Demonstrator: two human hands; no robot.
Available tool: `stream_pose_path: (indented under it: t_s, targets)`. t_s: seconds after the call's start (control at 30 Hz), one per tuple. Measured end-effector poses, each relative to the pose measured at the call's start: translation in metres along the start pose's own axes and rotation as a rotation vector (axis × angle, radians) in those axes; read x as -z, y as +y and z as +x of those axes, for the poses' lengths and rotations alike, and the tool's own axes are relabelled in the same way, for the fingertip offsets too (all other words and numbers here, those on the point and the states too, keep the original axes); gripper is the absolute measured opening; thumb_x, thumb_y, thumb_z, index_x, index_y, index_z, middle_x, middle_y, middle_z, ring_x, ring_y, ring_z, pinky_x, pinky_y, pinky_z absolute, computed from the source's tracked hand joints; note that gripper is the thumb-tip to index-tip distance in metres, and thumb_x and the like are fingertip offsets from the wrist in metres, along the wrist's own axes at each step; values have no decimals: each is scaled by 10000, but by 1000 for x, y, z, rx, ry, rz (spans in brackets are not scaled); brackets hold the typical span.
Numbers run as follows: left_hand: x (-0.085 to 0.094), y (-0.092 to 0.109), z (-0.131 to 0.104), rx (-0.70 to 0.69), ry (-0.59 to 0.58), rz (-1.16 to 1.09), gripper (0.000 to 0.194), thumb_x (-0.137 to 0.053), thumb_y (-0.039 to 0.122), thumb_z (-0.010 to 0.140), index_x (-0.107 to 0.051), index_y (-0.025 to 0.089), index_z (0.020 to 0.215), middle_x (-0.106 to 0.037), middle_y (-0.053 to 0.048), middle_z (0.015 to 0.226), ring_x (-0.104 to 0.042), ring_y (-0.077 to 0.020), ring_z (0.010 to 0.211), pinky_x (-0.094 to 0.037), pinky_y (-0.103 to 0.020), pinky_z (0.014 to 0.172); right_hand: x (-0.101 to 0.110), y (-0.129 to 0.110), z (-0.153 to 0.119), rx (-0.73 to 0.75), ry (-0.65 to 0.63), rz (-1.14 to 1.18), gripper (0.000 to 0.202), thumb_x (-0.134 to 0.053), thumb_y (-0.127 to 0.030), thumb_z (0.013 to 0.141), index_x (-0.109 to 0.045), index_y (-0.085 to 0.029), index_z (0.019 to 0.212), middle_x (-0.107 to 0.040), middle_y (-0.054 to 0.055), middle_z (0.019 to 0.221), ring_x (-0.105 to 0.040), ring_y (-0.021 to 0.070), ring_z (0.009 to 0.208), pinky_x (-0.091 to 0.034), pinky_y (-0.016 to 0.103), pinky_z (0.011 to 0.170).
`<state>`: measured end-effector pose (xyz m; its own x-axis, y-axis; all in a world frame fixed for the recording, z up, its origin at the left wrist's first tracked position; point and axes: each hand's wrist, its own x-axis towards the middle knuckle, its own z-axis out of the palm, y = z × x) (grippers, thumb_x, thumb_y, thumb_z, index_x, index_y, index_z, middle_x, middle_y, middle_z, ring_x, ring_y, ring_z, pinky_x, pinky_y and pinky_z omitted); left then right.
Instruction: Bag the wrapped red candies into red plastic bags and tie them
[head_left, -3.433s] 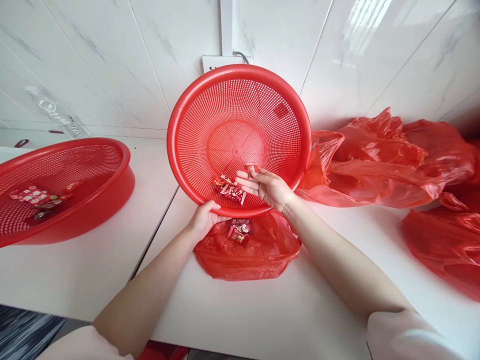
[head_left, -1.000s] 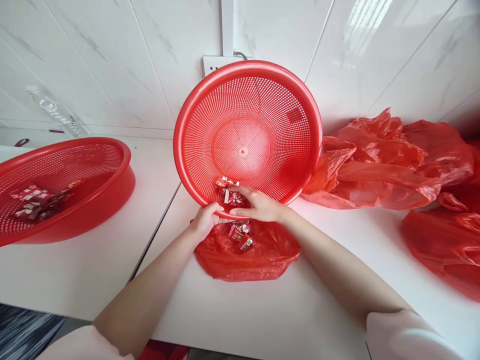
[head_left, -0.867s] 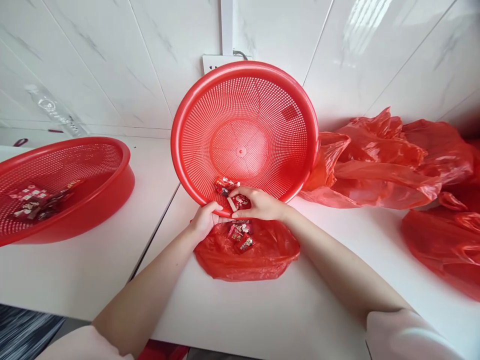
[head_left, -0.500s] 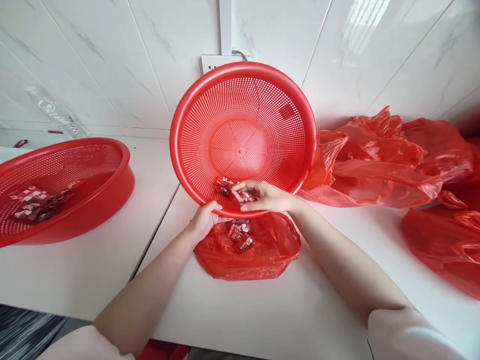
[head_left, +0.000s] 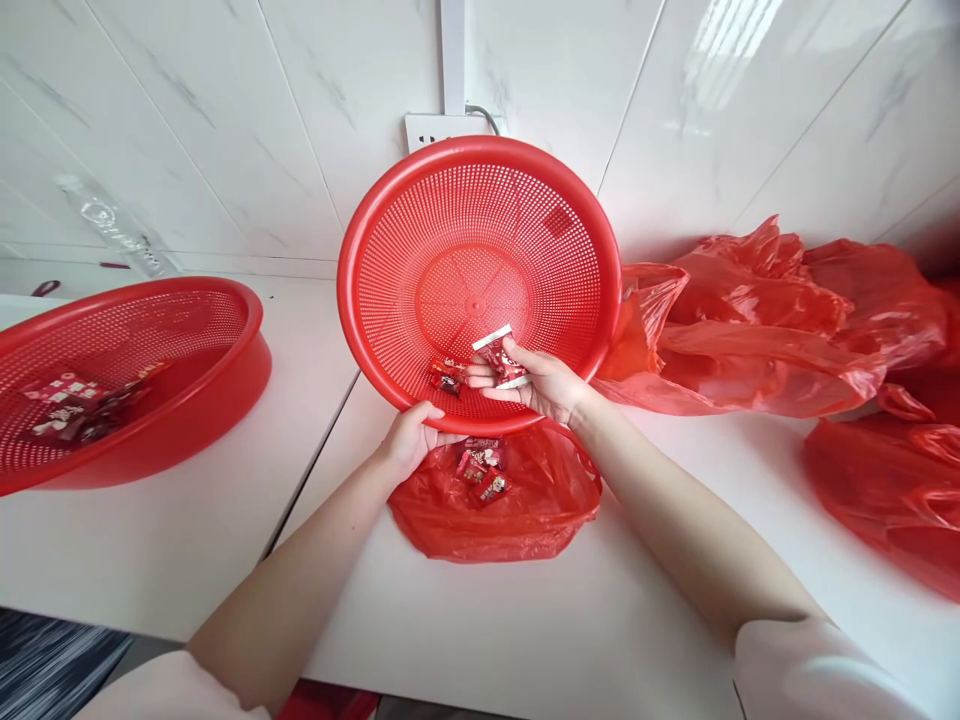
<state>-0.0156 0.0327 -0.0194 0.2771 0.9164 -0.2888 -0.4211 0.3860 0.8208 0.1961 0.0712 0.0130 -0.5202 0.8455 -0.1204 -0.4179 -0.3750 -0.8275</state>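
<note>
Left hand (head_left: 409, 440): grasping the lower rim of the round red mesh basket (head_left: 480, 160), thumb over the edge. Basket tilted, its opening facing the camera. Right hand (head_left: 544, 385): palm up inside the basket's lower part, grasping the red-and-white snack packet (head_left: 499, 357) between thumb and fingers. Loose red packets (head_left: 447, 377) lie on the basket's lower wall, just beside the right fingertips.

Directly below the rim, an open red plastic bag (head_left: 495, 535) sits on the white tabletop (head_left: 450, 630); small wrapped snacks (head_left: 484, 470) are visible in its mouth. At left, a second red basket (head_left: 225, 400), also tilted, contains several wrapped packets (head_left: 82, 405). Behind it, a clear plastic bottle (head_left: 112, 225) near the tiled wall. At right, crumpled red bags (head_left: 787, 310). Wall socket (head_left: 442, 127) partly hidden behind the held basket's top rim.
</note>
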Motion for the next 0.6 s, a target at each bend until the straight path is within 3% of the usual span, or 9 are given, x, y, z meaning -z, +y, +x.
stream_pose_path:
  t_s: [0.13,0.27,0.6]
  targets:
    - [1,-1,-1,8,-10,0,286,-513,135,715,-676,63,938,-730,-135,966,-690,-239,844,-562,-423,848,-2,0,-1,11,34,28,284,-578,-359,911,-657,-109,1020,-709,152,1079,-695,210,985,-597,317,824]
    - [3,-2,0,0,-27,4,285,-528,142,716,-672,71,952,-726,-130,998,-687,-238,864,-561,-414,845,0,3,-1,2,10,-7,213,-688,-233,832,-670,-115,1009,-705,138,1101,-672,218,1043,-558,372,917]
    - [2,-2,0,13,-35,8,322,-525,148,710,-663,70,990,-729,-131,976,-689,-237,853,-555,-405,844,3,7,2,-9,13,-50,174,-658,-219,854,-690,-98,975,-706,144,1094,-693,207,987,-577,322,876]
